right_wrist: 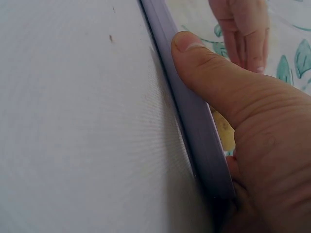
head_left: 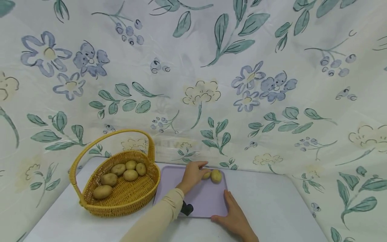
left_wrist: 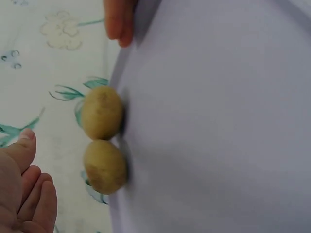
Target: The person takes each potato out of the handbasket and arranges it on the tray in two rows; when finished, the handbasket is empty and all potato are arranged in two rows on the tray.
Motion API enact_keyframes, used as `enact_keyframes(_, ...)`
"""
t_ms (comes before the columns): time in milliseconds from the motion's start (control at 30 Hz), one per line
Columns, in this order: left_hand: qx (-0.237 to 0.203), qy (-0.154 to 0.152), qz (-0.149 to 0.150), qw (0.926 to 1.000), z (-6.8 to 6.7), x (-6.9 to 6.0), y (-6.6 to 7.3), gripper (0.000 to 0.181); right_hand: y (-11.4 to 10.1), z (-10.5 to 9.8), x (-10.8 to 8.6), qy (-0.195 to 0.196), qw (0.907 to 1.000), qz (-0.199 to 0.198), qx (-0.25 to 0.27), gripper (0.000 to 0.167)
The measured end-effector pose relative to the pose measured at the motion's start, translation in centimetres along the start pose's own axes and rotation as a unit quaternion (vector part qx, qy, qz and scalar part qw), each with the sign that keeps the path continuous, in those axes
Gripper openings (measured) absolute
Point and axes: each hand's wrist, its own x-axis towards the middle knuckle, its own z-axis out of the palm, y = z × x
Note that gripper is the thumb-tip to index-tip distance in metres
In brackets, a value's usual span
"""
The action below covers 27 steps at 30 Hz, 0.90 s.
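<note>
A shallow lilac tray [head_left: 208,200] lies on the white table, with two potatoes side by side at its far right: one potato [head_left: 216,176] shows whole, the other [head_left: 206,175] is partly covered by my left hand [head_left: 192,175]. In the left wrist view both potatoes [left_wrist: 102,114] stand apart from that hand [left_wrist: 29,194], whose thumb and fingers are spread with nothing between them. My right hand [head_left: 234,215] holds the tray's near right corner. Its thumb [right_wrist: 209,63] presses the front edge, and the fingers lie along the right side, mostly hidden in the right wrist view.
To the left of the tray stands a yellow wicker basket [head_left: 130,205] with a tall arched handle [head_left: 116,132]. Several potatoes [head_left: 109,179] lie inside it. Flower-patterned cloth [head_left: 193,84] hangs behind the table [head_left: 260,195]. A black strap piece [head_left: 187,209] sits by my left wrist.
</note>
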Motion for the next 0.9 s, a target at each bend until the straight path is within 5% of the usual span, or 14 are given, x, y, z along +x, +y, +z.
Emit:
enact_keyframes(300,0.006,-0.050,-0.009,0.9987,-2.4,-0.2,2.1,0.036,0.1,0.1,0.0,0.003,1.0000,-0.003,0.002,0.124)
enact_keyframes(733,0.016,-0.045,0.015,0.9987,-7.6,-0.3,3.6,0.035,0.3,0.0,0.3,0.005,0.9999,0.006,0.009,0.125)
enact_keyframes(900,0.010,-0.046,-0.003,0.9989,-9.8,-0.9,4.0,0.032,0.1,0.0,0.1,0.000,1.0000,0.002,0.010,0.124)
